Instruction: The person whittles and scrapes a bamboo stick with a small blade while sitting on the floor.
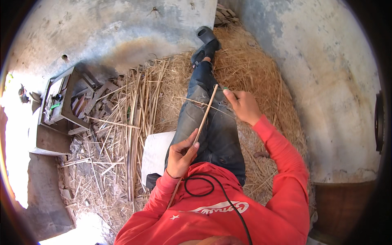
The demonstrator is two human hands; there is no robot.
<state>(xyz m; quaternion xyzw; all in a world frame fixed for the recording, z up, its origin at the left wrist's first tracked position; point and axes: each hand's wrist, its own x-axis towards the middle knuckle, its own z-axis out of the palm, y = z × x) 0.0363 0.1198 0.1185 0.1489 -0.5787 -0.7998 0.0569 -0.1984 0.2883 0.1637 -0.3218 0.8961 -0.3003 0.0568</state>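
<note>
Thin bamboo-like stick (205, 116) slants above the torn jeans (222, 141). Left fingers (191, 152) pinch it over the lap; right hand (245, 108), right of the knees, grips a small green-handled tool (225, 88), kind unclear. Stick probably light, stiff, splintery; best held mid-length.

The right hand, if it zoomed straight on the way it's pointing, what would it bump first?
The right hand would probably meet the upper end of the thin stick, just past the small green thing it seems to hold. Jeans lie behind; depth is unclear.
</note>
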